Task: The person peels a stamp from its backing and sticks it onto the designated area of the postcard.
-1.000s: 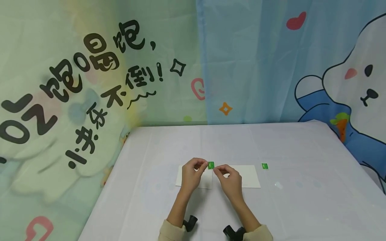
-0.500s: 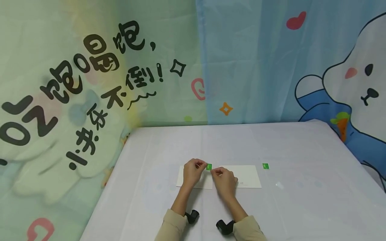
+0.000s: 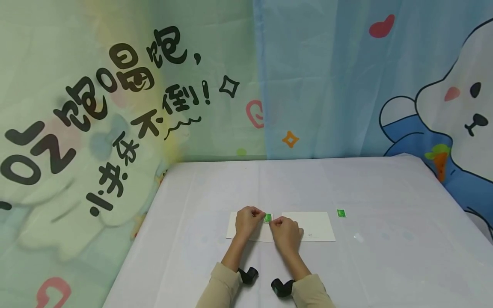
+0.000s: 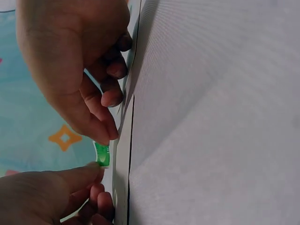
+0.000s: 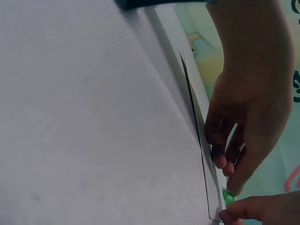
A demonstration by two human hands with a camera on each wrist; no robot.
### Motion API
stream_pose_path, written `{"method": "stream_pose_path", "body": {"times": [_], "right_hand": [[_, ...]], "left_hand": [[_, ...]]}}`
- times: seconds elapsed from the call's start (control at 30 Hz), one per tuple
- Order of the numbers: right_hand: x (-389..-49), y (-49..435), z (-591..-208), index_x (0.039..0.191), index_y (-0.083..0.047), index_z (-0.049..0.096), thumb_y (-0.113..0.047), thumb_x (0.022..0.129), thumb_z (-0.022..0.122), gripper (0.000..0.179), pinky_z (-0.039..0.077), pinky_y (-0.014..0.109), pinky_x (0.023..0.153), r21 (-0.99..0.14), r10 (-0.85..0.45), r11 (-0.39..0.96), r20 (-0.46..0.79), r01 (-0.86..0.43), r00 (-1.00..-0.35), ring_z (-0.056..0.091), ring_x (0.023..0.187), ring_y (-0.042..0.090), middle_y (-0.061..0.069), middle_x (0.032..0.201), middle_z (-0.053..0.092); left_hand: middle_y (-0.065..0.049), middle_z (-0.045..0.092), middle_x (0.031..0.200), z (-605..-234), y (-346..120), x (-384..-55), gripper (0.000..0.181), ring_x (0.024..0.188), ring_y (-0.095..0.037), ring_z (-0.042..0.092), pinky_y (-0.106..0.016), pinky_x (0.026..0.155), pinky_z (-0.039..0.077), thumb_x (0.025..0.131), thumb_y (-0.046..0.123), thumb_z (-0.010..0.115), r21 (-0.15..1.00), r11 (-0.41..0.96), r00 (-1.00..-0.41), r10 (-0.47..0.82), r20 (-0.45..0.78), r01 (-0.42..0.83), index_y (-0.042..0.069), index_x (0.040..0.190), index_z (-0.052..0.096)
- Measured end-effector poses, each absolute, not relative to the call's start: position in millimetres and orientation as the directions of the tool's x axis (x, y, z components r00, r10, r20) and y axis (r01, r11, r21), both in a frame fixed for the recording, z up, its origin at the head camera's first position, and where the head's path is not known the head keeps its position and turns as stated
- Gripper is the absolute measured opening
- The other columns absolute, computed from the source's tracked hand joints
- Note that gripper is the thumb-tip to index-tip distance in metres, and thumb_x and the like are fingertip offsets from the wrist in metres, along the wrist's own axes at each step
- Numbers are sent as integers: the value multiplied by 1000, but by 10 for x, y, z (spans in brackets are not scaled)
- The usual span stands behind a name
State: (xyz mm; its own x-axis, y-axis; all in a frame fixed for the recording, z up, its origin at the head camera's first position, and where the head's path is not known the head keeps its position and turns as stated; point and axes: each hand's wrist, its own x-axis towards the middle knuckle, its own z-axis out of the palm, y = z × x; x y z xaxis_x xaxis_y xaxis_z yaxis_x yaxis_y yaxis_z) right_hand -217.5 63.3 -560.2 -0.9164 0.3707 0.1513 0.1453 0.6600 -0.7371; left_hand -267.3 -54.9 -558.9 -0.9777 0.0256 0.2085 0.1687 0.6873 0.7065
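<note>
A small green stamp [image 3: 267, 218] with a white border is held between both hands, close over the upper right corner of the left white envelope [image 3: 232, 226]. My left hand [image 3: 246, 221] pinches its left edge between thumb and forefinger. From the right, my right hand [image 3: 286, 233] pinches the opposite lower side with its fingertips. The left wrist view shows the stamp [image 4: 102, 154] upright between the two sets of fingertips, right by the envelope's surface. My forearms and hands cover part of both envelopes.
To the right lies a second white envelope [image 3: 317, 226], with small faint print near its lower edge. Beyond it, another green stamp [image 3: 341, 213] rests on the white-covered table [image 3: 215, 184]. A small shiny clear piece [image 3: 358, 237] lies farther right. Printed curtains hang behind.
Both hands have lowered the stamp toward the left envelope's upper right corner. My right hand has shifted left, uncovering more of the right envelope. The other stamp stays put.
</note>
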Motion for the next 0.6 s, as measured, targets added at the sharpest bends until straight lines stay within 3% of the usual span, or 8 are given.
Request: {"method": "stream_pose_path", "body": {"times": [0.6], "right_hand": [[-2188, 579, -5605, 71, -9, 70, -22, 74, 71, 13, 31, 45, 70, -703, 416, 686, 168, 187, -894, 55, 72, 30, 5, 70, 66]], "left_hand": [[9, 56, 53, -5607, -497, -2667, 13, 46, -4, 44, -21, 42, 35, 71, 21, 75, 661, 738, -976, -18, 219, 135, 14, 63, 69]]}}
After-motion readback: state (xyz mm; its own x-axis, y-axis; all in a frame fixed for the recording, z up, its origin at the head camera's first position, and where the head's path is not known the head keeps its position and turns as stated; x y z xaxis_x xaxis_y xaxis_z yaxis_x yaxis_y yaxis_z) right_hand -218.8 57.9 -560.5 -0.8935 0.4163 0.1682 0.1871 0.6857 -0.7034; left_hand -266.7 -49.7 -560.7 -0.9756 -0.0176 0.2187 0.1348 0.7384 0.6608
